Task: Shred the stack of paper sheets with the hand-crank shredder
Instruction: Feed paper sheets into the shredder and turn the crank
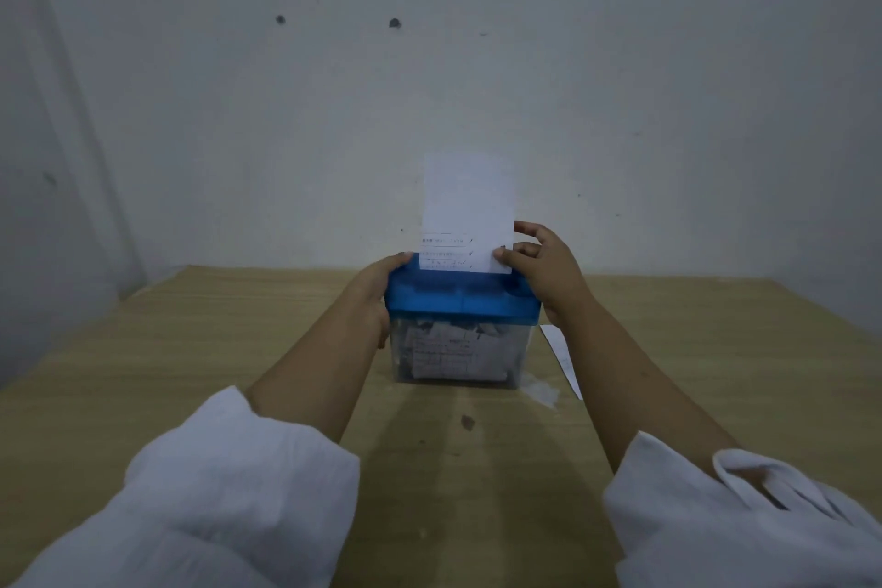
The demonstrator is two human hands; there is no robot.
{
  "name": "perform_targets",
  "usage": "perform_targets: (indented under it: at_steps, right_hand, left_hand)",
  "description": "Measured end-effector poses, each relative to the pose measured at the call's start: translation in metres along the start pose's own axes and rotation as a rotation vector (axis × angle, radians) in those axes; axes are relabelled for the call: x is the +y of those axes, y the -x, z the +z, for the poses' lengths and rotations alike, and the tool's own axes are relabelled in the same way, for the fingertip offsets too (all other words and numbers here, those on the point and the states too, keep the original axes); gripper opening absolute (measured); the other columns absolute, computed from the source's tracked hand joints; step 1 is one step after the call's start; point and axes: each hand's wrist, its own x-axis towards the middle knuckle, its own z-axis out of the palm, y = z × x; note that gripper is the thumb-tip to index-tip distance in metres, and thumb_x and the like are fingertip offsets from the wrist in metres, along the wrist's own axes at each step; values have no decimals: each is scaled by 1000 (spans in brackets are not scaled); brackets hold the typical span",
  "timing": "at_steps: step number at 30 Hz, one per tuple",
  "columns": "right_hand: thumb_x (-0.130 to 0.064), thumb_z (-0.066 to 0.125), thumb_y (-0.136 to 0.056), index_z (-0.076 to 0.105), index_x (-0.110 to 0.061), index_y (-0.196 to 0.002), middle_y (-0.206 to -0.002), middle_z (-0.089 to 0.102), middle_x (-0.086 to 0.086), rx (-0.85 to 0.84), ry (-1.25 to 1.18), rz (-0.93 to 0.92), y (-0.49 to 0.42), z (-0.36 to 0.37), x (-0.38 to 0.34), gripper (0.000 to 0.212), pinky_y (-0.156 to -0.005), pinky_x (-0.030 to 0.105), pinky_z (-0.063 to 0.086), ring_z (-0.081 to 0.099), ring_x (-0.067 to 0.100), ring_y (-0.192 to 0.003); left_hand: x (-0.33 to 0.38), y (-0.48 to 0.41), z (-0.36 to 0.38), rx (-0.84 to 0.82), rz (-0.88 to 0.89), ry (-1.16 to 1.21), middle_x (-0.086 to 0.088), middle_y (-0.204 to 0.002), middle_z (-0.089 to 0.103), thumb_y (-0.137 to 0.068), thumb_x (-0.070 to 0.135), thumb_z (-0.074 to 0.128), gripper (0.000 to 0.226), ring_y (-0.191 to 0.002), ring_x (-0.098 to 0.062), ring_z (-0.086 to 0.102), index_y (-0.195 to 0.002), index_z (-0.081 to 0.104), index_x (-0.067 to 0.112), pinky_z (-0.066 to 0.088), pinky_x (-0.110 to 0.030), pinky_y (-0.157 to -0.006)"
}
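Note:
A small shredder with a blue top point(460, 298) and a clear bin point(458, 356) full of paper strips stands on the wooden table point(191, 349). A white sheet point(470, 210) with printed lines near its bottom stands upright in the slot. My left hand point(374, 291) grips the shredder's left side at the blue top. My right hand point(544, 265) pinches the sheet's lower right edge, thumb in front of the paper. The crank is hidden behind my right hand. More white paper point(565, 358) lies flat on the table to the right of the bin.
A pale wall point(429, 62) rises just behind the table's far edge. A small dark spot point(467, 421) marks the tabletop in front of the shredder. White sleeves point(229, 492) cover both forearms near the camera.

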Motion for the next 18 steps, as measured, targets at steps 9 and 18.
perform_targets:
  at_steps: [9,18]
  right_hand:
    - [-36,57,-91,52,-9,-124,-119,59,2,49,64,15,-2,6,9,43,-84,27,48,56,17,-102]
    - [-53,47,-91,54,-9,-107,-99,56,4,1,314,17,-12,4,8,48,-69,27,42,52,18,-86]
  left_hand:
    - [2,-19,-5,-8,-39,16,-12,-107,65,-73,21,74,34,-86,-32,63,-102,60,9,54,-43,-76]
    - [4,-30,-8,-35,-15,-2,-13,-92,60,-77,18,68,25,-75,-30,59,-92,54,4,51,-39,-63]
